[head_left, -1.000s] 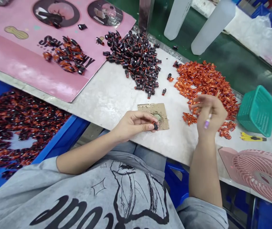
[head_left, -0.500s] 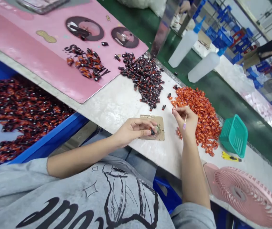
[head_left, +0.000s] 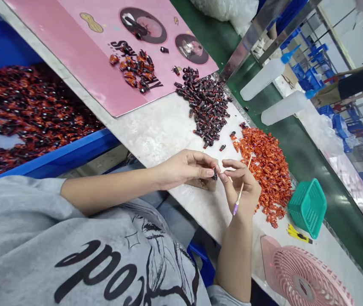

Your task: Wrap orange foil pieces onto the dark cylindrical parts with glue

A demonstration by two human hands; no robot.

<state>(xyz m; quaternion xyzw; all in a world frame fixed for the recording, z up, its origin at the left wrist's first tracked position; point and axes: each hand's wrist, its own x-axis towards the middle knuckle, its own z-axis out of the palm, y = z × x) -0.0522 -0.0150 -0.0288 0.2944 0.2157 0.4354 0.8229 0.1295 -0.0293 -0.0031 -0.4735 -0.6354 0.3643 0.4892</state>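
My left hand [head_left: 188,171] pinches a small black plastic part [head_left: 215,174] between thumb and fingers, above the white table. My right hand [head_left: 244,189] meets it there, thumb and forefinger closed at the part's end; whatever is between those fingertips is too small to make out. A thin stick [head_left: 240,193] with a purple end lies across the right palm, held by the other fingers. Below the left hand is a piece of brown cardboard [head_left: 202,183], mostly covered. Beyond the hands are a heap of black parts [head_left: 208,108] and a heap of orange pieces [head_left: 267,170].
A pink mat [head_left: 105,72] with several joined black-and-orange pieces [head_left: 137,70] lies at left, above a blue bin [head_left: 73,151]. To the right stand a green basket [head_left: 309,208], a yellow cutter [head_left: 298,233] and a pink fan [head_left: 309,276]. Two white bottles [head_left: 262,78] stand behind.
My right hand has come from the edge of the orange heap to my left hand, and their fingertips now meet at the black part. The camera view has shifted and tilted.
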